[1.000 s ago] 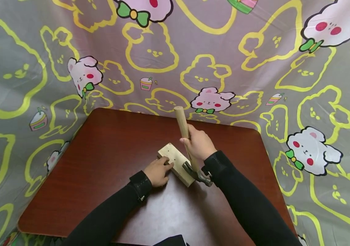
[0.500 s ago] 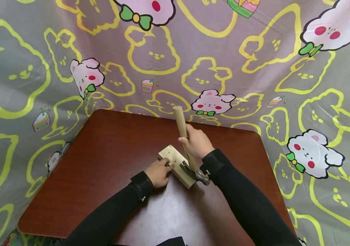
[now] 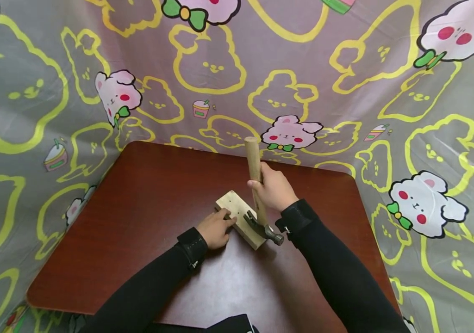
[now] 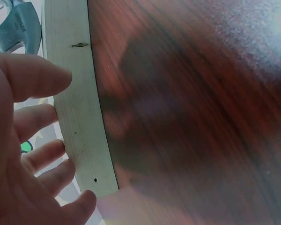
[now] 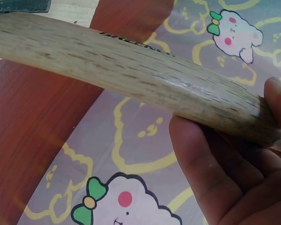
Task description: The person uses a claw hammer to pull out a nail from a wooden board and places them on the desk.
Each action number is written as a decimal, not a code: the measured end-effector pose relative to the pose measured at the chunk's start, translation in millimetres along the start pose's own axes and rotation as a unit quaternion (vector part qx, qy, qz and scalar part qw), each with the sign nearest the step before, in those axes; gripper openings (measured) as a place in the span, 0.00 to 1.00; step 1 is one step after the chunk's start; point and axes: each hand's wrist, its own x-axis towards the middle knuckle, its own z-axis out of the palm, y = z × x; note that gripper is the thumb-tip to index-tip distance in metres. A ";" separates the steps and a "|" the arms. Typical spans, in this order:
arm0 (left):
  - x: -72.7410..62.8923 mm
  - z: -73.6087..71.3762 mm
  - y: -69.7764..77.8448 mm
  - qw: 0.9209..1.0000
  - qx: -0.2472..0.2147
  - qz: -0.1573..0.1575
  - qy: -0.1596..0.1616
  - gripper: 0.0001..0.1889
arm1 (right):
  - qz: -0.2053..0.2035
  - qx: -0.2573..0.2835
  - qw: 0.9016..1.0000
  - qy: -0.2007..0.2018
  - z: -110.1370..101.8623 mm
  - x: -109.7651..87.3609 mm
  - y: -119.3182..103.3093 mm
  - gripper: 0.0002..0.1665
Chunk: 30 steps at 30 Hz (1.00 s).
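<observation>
A pale wooden block [image 3: 243, 227] lies aslant on the table, with small dark holes in its top. My left hand [image 3: 216, 230] rests at its left edge, fingertips touching the wood; the left wrist view shows the thumb and fingers [image 4: 37, 122] spread loosely along it. My right hand [image 3: 277, 187] grips the wooden handle of a claw hammer [image 3: 253, 159], its handle standing up. The hammer's claw is over the block's top, and its striking face points to the right. Whether a nail sits in the claw cannot be seen. In the right wrist view, fingers [image 5: 192, 145] wrap the handle [image 5: 131, 65].
The brown table [image 3: 158, 194] has rounded corners and a glossy patch near its front edge. A cartoon-printed cloth [image 3: 216, 51] hangs behind and at both sides of it, close to the table's edges.
The hammer handle has swung a little to the right and stands more upright, with my right hand moving along. The claw remains over the block. My left hand stays at the block.
</observation>
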 end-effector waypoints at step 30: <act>16.0 -7.2 -9.7 0.998 0.042 0.035 -0.010 0.27 | 0.020 0.107 0.994 -0.013 -16.0 -14.9 19.6 0.22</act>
